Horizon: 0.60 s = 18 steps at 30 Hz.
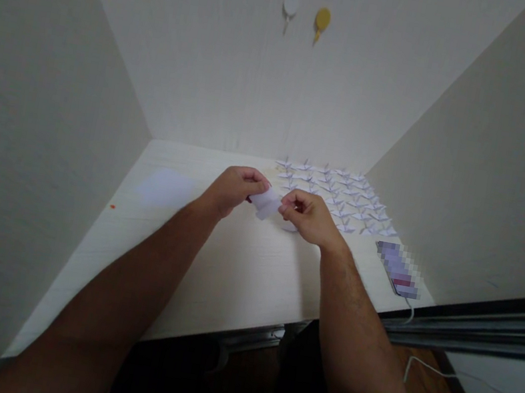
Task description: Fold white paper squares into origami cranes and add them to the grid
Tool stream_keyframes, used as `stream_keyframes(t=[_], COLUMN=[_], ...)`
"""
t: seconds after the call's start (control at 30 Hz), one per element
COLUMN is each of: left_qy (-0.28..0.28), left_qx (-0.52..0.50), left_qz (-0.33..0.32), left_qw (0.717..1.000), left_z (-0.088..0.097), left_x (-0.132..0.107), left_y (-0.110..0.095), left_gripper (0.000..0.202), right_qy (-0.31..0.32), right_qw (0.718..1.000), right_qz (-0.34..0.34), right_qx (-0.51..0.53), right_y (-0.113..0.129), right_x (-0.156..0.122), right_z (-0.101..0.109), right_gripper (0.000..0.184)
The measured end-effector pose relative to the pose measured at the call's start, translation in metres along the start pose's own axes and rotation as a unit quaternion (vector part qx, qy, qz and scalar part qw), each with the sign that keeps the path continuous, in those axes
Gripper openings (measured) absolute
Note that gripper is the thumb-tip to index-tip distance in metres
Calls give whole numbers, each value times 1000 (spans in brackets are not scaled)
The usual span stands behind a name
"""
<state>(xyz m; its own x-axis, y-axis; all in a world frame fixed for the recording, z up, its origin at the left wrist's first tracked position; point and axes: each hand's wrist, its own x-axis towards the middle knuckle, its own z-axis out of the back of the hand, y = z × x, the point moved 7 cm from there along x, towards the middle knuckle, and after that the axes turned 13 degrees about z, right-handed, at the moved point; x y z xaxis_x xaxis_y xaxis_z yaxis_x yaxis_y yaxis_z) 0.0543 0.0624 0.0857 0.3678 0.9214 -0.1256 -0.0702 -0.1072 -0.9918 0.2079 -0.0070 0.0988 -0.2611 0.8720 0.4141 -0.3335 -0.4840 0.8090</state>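
Between my two hands, above the middle of the table, is a small white piece of folded paper (266,204). My left hand (238,189) pinches its left side between thumb and fingers. Its right end is pinched by the fingertips of my right hand (307,214). Some folds show, but the paper's exact shape is too small to make out. Beneath my right hand, another bit of white paper (290,226) partly shows on the table. Just beyond that hand stand rows of several small white paper cranes (344,194).
The pale table (237,280) meets walls at the back and both sides. A pale white patch, perhaps paper (162,187), lies at left, near a small orange speck (113,206). A phone (396,269) with a white cable (409,310) lies at the right edge. Two hooks (323,19) hang on the back wall.
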Motion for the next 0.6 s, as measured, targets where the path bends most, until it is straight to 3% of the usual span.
stream_keyframes(t=[0.2, 0.6], left_qy=[5, 55], left_qx=[82, 67], left_qz=[-28, -38], left_qw=[996, 995], left_z=[-4, -11], left_x=[-5, -8], left_y=[-7, -7], left_gripper=[16, 15], right_qy=[-46, -107], right_qw=[998, 987], right_qz=[-20, -106], right_qx=[-32, -52], right_y=[3, -2], right_x=[2, -1], right_z=[5, 8], right_gripper=[14, 13])
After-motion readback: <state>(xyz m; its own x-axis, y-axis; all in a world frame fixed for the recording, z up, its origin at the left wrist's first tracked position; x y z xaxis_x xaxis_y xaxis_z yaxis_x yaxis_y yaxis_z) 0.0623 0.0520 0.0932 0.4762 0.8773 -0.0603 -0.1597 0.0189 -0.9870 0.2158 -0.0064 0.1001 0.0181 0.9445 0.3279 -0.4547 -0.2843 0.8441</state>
